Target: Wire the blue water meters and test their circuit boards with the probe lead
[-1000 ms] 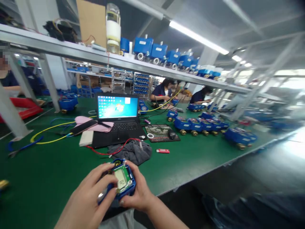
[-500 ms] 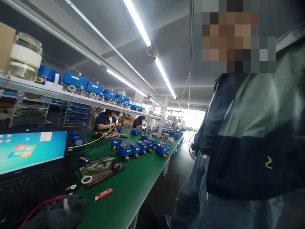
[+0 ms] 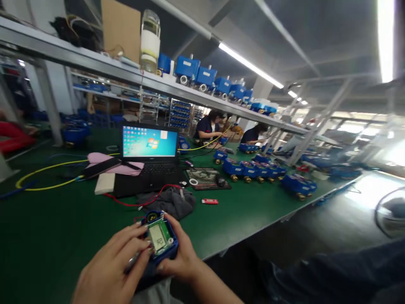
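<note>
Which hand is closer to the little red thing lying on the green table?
Right. The right hand grips the blue device on the side facing the red thing; the left hand sits on the device's far side, farther away.

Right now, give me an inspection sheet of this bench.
Surface: green bench, long, shared with other workers.
Job's things: blue meter with its display facing up, held at the near edge.
Clutter: open laptop, grey cloth, mouse pad, red lighter, pink cloth.
Grippers: left hand and right hand both grip the meter.
Cables: red wire by the laptop; yellow cable looped at left.
Surroundings: row of blue meters on the bench, more on the shelf; two people seated beyond.
</note>
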`<state>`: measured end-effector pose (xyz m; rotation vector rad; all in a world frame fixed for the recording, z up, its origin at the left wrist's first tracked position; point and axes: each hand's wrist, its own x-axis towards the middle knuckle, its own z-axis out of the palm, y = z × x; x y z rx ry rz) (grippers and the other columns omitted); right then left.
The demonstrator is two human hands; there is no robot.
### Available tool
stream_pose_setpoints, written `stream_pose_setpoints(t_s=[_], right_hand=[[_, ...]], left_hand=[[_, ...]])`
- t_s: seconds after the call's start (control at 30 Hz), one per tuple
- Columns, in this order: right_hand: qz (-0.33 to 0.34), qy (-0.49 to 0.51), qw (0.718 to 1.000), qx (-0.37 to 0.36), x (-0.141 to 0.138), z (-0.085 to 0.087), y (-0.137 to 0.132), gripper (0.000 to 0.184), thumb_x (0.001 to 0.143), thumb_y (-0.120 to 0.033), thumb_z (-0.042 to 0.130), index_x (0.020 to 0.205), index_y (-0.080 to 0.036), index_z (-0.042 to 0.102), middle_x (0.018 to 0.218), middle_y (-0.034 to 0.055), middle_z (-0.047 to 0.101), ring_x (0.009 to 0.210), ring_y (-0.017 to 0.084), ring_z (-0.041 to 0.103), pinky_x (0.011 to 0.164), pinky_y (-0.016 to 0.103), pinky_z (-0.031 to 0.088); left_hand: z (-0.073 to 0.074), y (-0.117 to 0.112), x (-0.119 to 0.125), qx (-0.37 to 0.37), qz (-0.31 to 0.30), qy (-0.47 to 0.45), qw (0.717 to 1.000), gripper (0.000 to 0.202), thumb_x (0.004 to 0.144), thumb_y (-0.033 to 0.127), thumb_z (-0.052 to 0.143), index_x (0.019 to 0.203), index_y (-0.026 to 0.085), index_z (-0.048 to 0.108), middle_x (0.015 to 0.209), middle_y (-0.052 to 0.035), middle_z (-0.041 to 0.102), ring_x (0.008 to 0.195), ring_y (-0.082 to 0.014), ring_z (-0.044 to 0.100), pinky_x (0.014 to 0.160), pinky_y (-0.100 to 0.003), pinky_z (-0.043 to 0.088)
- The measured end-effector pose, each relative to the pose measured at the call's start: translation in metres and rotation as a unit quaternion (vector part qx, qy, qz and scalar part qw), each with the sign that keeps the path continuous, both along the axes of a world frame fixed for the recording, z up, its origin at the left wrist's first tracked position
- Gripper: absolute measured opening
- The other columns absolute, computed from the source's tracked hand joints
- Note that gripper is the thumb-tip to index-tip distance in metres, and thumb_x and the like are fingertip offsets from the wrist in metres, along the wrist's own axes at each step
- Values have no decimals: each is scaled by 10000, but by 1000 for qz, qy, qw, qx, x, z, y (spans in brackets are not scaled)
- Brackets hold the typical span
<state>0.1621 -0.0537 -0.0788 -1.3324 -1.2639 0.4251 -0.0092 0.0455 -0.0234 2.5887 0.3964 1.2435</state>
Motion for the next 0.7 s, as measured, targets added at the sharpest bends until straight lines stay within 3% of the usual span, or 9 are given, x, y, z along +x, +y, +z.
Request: stream_pose_setpoints(t_s=[0.1,0.2,0.27,0.33,0.43,0.5,0.6,0.7], right_hand=[[43,12,998,-37,10,14,-15,1110,545,-697,760,1443,-217,320,1449,126,390,1342,299,354,1118,439,276],[73,54,992,-85,30,28,-21,941,627,-771,638,1357,-205,458,1381,127,485,1269,293,460,1034,425,406],[40,73,990,-110,50,34,-16,799,729,-801,472,1223,-181,570,1274,135,579,1134,278,582,890,385,513],[-30,63,988,-136,74,37,-4,684,810,-738,407,1099,-155,620,1153,146,643,986,258,651,778,363,543],[-148,24,970,-194,111,38,23,414,885,-520,506,943,-133,639,942,118,681,862,221,653,780,376,521],[-206,-2,949,-238,129,39,44,256,895,-380,574,888,-131,633,912,76,663,891,199,625,846,397,493],[-229,-16,927,-295,143,41,70,170,892,-303,615,896,-133,626,975,47,636,938,183,602,869,397,488],[-207,7,923,-325,150,46,81,168,897,-301,612,900,-133,624,949,37,632,876,167,611,800,352,514]], left_hand=[[18,-9,3,50,18,2,999,203,894,382,470,835,295,643,1036,1,687,979,-208,651,747,-305,574],[25,-12,6,71,16,8,997,168,887,337,497,831,270,640,1030,-9,685,983,-198,652,763,-288,571],[25,-12,3,78,14,17,997,148,888,314,505,836,260,633,1045,-12,677,1007,-197,641,779,-293,569],[22,-12,0,80,13,33,996,123,889,299,514,856,258,625,1070,-13,664,1045,-195,622,804,-301,563],[18,-10,-3,81,11,59,995,80,883,290,542,890,259,616,1115,-14,640,1094,-189,591,855,-306,546],[16,-8,-3,84,9,63,994,72,883,288,548,898,258,612,1131,-15,629,1107,-184,580,870,-300,537],[15,-6,-3,94,3,63,994,73,881,284,549,904,254,611,1143,-21,620,1114,-180,573,873,-283,529],[17,-7,-3,97,0,69,993,72,875,283,557,901,248,613,1142,-29,620,1112,-187,576,881,-287,525]])
